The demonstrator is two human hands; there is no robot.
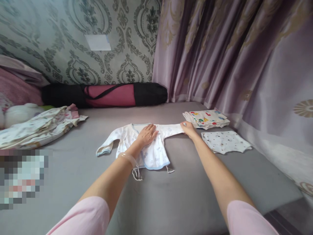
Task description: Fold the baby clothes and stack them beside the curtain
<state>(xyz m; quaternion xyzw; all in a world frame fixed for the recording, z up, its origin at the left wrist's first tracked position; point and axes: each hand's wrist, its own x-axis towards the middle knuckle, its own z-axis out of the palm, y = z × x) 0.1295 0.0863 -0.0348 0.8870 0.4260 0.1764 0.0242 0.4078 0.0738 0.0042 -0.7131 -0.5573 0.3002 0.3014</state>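
Observation:
A small white baby shirt [155, 153] with light blue trim lies spread on the grey bed sheet [171, 195], white ties hanging from its lower edge. Pressed flat on its upper middle is my left hand [147, 134], fingers stretched out. My right hand [188, 128] grips the cuff of the sleeve on the right, which is pulled out straight. The other sleeve bends down to the left.
Folded cloths with colourful prints [207, 118] and a folded white spotted garment [226, 142] lie at right. Loose clothes [36, 127] are heaped at left. A black and maroon long bag [110, 95] rests by the wall; a purple curtain [220, 49] hangs at right.

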